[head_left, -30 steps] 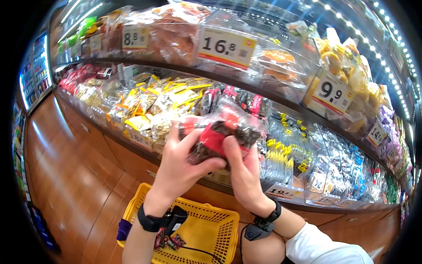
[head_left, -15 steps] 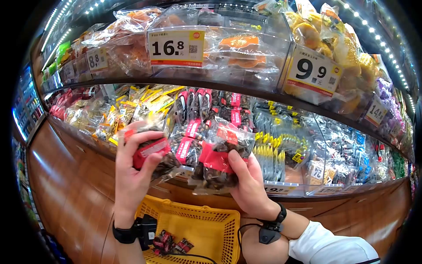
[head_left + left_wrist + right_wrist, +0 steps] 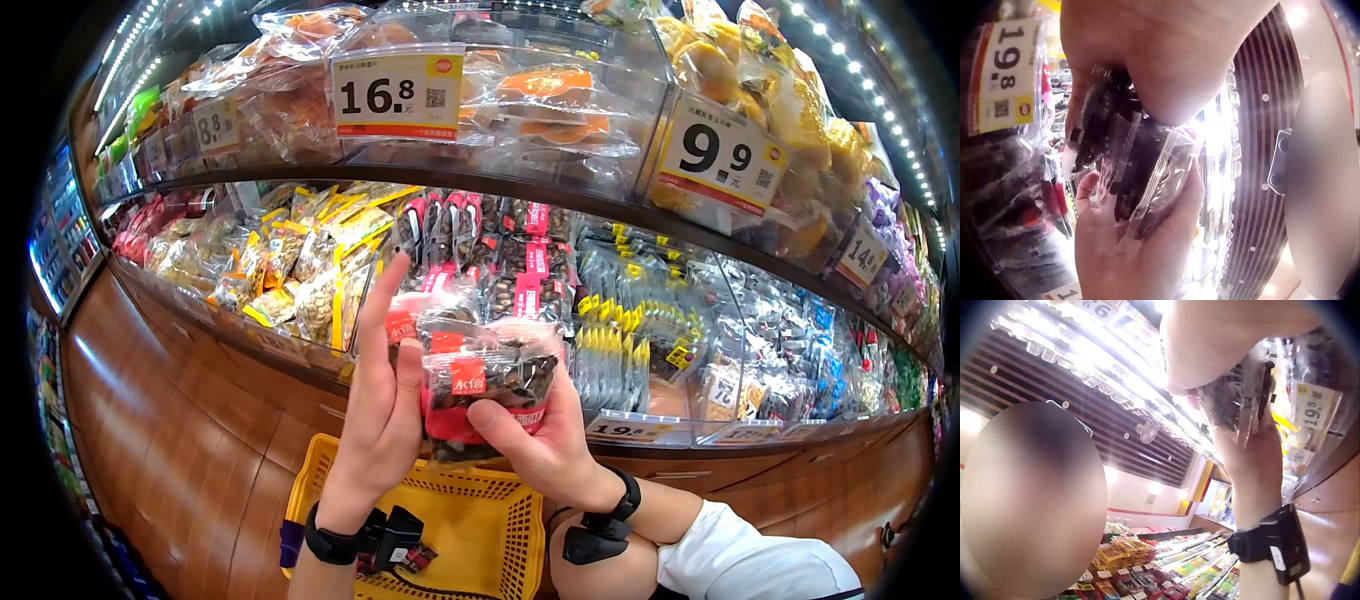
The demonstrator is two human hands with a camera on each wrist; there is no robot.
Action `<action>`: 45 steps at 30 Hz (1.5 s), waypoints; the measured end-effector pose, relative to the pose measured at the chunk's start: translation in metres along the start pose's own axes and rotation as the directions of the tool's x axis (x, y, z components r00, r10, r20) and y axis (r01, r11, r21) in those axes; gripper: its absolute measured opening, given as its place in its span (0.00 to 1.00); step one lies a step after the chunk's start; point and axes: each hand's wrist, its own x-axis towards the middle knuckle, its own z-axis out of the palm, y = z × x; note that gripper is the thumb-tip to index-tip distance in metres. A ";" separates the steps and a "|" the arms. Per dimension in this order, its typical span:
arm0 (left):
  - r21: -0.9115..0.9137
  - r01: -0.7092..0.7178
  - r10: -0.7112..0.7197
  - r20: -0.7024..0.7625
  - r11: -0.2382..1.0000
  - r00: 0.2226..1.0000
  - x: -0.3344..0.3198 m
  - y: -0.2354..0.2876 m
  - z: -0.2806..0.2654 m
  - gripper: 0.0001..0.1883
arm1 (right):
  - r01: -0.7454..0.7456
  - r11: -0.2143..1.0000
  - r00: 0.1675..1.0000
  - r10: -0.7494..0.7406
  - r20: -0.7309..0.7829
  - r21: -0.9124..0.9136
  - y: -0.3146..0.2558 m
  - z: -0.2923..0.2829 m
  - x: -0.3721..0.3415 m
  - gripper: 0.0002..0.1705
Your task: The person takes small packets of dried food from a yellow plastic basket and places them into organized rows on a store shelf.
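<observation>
My right hand (image 3: 535,430) grips a clear bag of watermelon seeds (image 3: 465,375) with a red label, its thumb across the front. Behind and left of it is a second, similar bag (image 3: 400,325), partly covered, between the thumb and fingers of my left hand (image 3: 385,405). The left index finger points straight up. Both bags overlap above the basket, in front of the shelf. In the left wrist view, dark seeds and clear wrappers (image 3: 1132,156) show between the two hands; some fingers are hidden by the bags.
A yellow basket (image 3: 515,530) sits below on the floor, with a few small dark-red packets (image 3: 420,556) inside. The lower shelf bin holds more seed bags (image 3: 530,265), beside yellow-trimmed packets (image 3: 615,350). An upper shelf edge (image 3: 560,190) juts out above.
A second ago both hands were together on the bags; then they parted, each with a bag. Now the left hand has moved right, bringing the bags together, and its index finger has straightened.
</observation>
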 end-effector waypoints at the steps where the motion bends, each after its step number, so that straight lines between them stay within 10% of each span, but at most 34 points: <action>1: 0.000 0.000 0.000 -0.005 1.000 1.000 -0.002 0.000 0.001 0.30 | -0.001 1.000 1.000 0.001 0.005 -0.001 0.002 0.000 0.002 0.31; 3: -0.289 0.132 -0.102 0.118 0.948 0.988 -0.005 0.001 0.001 0.30 | 0.093 0.995 0.996 -0.093 -0.001 0.030 0.004 -0.001 0.005 0.33; 7: -0.269 0.040 0.018 0.210 0.962 0.977 -0.002 0.003 0.004 0.34 | -0.171 0.950 0.976 0.128 0.176 0.261 -0.015 -0.003 0.003 0.33; 12: -0.304 0.261 -0.150 0.344 0.916 0.927 -0.002 0.008 0.009 0.45 | -0.237 0.953 0.968 0.214 0.134 0.191 -0.028 -0.017 0.007 0.29; 19: -0.069 0.233 -0.220 0.159 0.970 0.962 0.016 0.021 0.017 0.49 | -0.502 0.847 0.864 0.498 0.066 0.176 -0.066 -0.024 0.034 0.21; 23: 0.003 0.288 -0.287 0.081 0.958 0.954 0.026 0.021 -0.005 0.48 | -0.391 0.920 0.915 0.389 0.110 0.002 -0.063 -0.023 0.065 0.18; 24: 0.032 0.269 -0.271 0.048 0.963 0.962 0.026 0.019 -0.010 0.47 | -0.028 0.952 0.983 0.082 0.166 -0.305 -0.056 -0.020 0.066 0.17; 25: 0.062 0.251 -0.252 0.019 0.966 0.967 0.027 0.016 -0.016 0.45 | -0.392 0.919 0.909 0.395 0.132 -0.050 -0.062 -0.021 0.084 0.18; 34: -0.110 0.322 -0.316 0.067 0.941 0.946 0.043 -0.007 -0.059 0.19 | -0.507 0.825 0.862 0.494 -0.116 -0.251 -0.028 -0.093 0.154 0.20; 41: -0.115 0.253 -0.237 0.134 0.961 0.962 0.050 -0.015 -0.058 0.13 | -0.334 0.721 0.880 0.469 0.073 -0.607 -0.043 -0.089 0.175 0.24; 44: -0.170 0.207 -0.183 0.146 0.963 0.972 0.053 -0.013 -0.055 0.13 | 0.055 0.757 0.863 0.291 0.412 -0.651 -0.047 -0.094 0.171 0.33; 45: -0.176 0.208 -0.183 0.149 0.962 0.972 0.053 -0.010 -0.055 0.13 | -0.083 0.631 0.861 0.435 0.263 -0.771 -0.045 -0.091 0.183 0.38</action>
